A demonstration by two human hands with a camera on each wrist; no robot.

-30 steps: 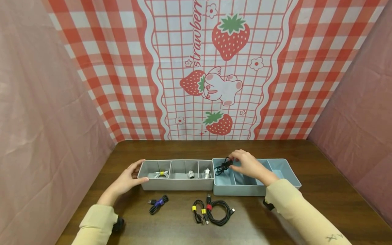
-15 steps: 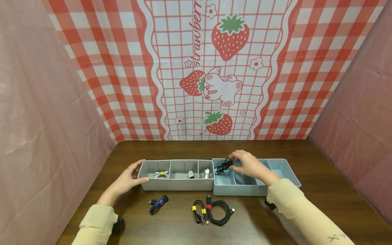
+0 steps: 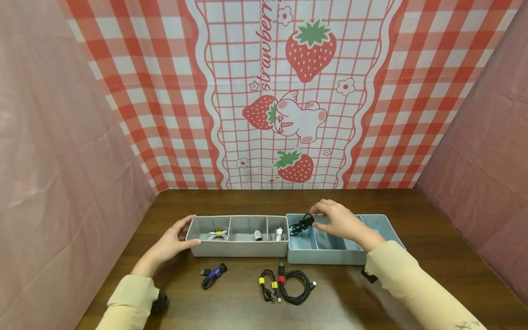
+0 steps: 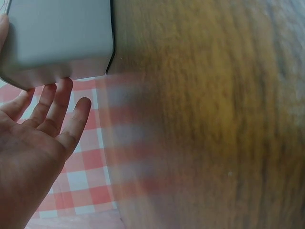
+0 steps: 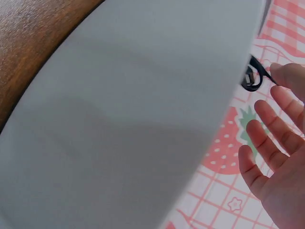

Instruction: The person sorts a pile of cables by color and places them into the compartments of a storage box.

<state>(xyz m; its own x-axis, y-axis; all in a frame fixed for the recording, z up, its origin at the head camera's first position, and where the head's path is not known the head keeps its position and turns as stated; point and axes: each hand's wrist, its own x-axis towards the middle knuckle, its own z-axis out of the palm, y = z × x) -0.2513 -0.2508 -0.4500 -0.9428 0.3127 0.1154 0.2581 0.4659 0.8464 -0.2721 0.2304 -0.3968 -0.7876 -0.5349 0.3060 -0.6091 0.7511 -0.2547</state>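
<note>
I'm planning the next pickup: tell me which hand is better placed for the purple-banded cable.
Left, probably: the left hand, gripping the left end of the gray tray, is nearer the purple-banded cable, though it must release the tray. The right hand is farther, over the blue tray.

Sleeved forearms (image 3: 420,286) slant in from the bottom edge. Left of centre, the left hand (image 3: 170,242) spreads thumb from fingers; right of centre, the right hand (image 3: 338,222) pinches with thumb and forefinger.

The hands (image 3: 170,242) (image 3: 340,221) partly hide both trays (image 3: 239,249) (image 3: 321,256).
</note>
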